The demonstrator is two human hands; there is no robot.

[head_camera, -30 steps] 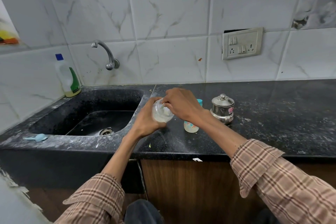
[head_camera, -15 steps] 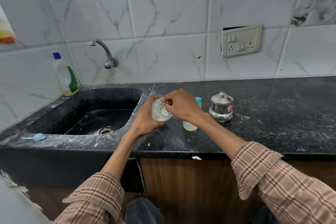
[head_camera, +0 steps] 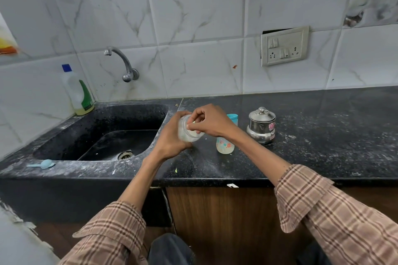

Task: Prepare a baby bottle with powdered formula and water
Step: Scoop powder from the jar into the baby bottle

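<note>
My left hand (head_camera: 170, 137) grips a small clear jar (head_camera: 189, 134) of white powder, tilted toward the right above the counter's left end. At the jar's mouth, the fingertips of my right hand (head_camera: 209, 122) pinch a small pale-green item that is mostly hidden. The baby bottle (head_camera: 225, 145), pale with coloured prints and a blue top ring, stands upright on the black counter (head_camera: 323, 125) just behind my right wrist. I cannot tell whether the bottle holds anything.
A lidded steel pot (head_camera: 261, 127) stands right of the bottle. The black sink (head_camera: 97, 133) lies to the left, with a tap (head_camera: 122, 60) and a soap bottle (head_camera: 78, 92) behind it. A light-blue scoop (head_camera: 44, 164) rests on the sink's front rim. White powder dusts the counter.
My right hand has gone from covering the jar's top to pinching with its fingertips at the jar's mouth. The jar stays in my left hand at much the same spot.
</note>
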